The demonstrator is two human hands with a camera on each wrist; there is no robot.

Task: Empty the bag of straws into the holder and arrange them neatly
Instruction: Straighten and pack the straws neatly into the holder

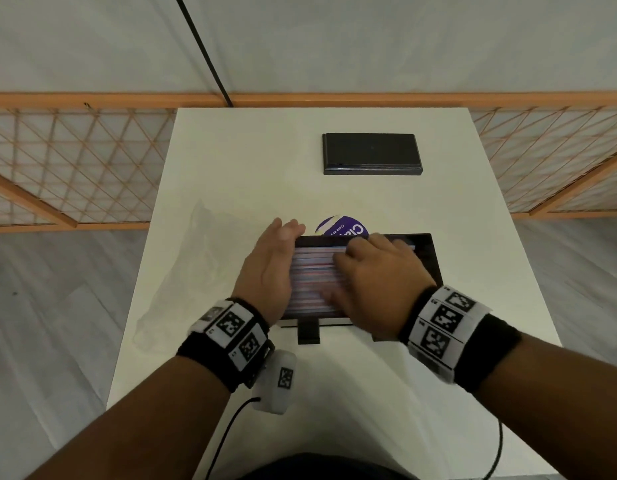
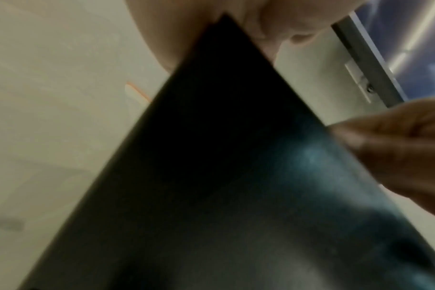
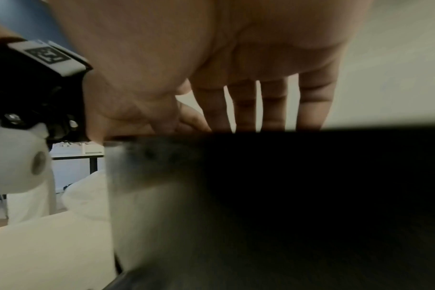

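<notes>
A black box-shaped holder stands on the white table, filled with a flat layer of striped straws. My left hand lies edge-on with straight fingers against the straws' left ends at the holder's left side. My right hand lies palm down on the straws, fingers spread and straight. In the left wrist view the holder's dark wall fills the middle. In the right wrist view the holder hides the fingertips of my right hand. The empty clear plastic bag lies left of the holder.
The holder's black lid lies flat at the table's far side. A purple round label shows just behind the holder. A wooden lattice fence runs behind the table. Cables hang off the table's near edge.
</notes>
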